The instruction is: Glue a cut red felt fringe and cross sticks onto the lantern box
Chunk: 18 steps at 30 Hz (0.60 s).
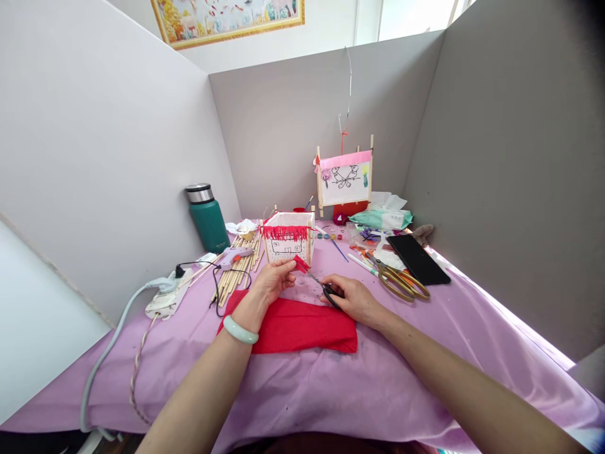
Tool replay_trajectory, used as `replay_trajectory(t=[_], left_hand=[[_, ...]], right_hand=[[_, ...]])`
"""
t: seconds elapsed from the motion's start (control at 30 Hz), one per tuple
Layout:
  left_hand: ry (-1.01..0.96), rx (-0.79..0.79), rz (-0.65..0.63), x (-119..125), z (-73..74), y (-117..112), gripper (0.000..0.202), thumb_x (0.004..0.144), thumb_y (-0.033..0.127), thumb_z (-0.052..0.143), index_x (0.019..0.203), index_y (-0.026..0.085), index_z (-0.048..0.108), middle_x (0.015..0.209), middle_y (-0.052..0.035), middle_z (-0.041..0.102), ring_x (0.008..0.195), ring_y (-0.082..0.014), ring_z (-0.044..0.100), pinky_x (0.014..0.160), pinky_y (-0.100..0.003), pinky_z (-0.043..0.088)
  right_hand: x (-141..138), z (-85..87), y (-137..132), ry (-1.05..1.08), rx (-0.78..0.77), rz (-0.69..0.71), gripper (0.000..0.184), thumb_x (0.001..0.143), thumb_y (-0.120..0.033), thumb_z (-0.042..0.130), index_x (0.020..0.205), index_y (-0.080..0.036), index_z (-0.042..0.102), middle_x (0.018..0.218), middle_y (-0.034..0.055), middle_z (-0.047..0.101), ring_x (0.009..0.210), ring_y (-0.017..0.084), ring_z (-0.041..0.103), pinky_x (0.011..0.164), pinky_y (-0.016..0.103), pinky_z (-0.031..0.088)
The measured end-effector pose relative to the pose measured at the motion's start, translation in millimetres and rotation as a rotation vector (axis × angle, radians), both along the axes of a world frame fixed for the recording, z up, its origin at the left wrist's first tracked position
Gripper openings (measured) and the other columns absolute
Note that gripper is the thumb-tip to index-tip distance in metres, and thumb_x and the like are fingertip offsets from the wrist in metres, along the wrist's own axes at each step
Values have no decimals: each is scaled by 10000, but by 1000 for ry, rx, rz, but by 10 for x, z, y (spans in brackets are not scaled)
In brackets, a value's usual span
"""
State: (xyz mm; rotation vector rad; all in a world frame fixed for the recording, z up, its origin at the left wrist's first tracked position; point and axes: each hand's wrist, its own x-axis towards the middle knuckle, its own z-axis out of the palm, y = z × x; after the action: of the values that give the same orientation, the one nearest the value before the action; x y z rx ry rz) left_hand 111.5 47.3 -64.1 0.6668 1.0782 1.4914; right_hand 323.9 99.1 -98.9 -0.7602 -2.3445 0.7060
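My left hand (270,284) pinches a small piece of red paper (301,264) between its fingertips, just in front of a white box-shaped paper lantern with a red fringe (287,246). My right hand (353,300) grips small black-handled scissors (328,293), whose blades reach toward the red piece. A folded sheet of red crepe paper (302,326) lies under and in front of my hands. A pale jade bangle (241,329) circles my left wrist.
A hot glue gun (234,256) rests on loose wooden sticks (236,271) at left, near a power strip (167,294). Gold-handled scissors (403,283) and a black tablet (418,258) lie at right. A decorated wooden-framed panel (344,179) stands at the back, inside grey partition walls.
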Motion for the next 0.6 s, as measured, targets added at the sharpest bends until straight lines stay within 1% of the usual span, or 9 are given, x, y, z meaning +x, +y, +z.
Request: replay_trajectory(t=[0.17, 0.27, 0.4, 0.6], left_hand=[[-3, -20, -16, 23, 36, -31, 71, 763, 100, 668, 833, 113, 664, 678, -17, 658, 418, -65, 540, 435, -172, 449], [5, -30, -22, 27, 51, -36, 66, 777, 106, 654, 842, 106, 662, 714, -30, 672, 419, -65, 541, 425, -172, 448], [2, -27, -13, 12, 31, -20, 54, 751, 100, 677, 799, 110, 655, 664, -15, 651, 415, -65, 540, 421, -166, 439], [22, -17, -16, 3, -4, -2, 103, 708, 139, 728, 760, 116, 642, 585, 4, 612, 416, -67, 539, 434, -160, 426]], right_hand=[[3, 13, -9, 8, -7, -6, 311, 793, -429, 619, 1000, -197, 630, 691, -10, 594, 599, 111, 488, 562, 211, 332], [4, 12, -14, 10, -6, -5, 306, 798, -430, 611, 997, -198, 625, 667, -17, 572, 590, 110, 474, 561, 212, 331], [4, 4, -18, 11, -15, -8, 314, 787, -438, 625, 997, -204, 627, 687, -13, 578, 598, 111, 475, 561, 210, 334], [1, -1, -23, 14, -34, 3, 345, 781, -461, 635, 1012, -205, 619, 678, -23, 563, 590, 105, 465, 563, 208, 335]])
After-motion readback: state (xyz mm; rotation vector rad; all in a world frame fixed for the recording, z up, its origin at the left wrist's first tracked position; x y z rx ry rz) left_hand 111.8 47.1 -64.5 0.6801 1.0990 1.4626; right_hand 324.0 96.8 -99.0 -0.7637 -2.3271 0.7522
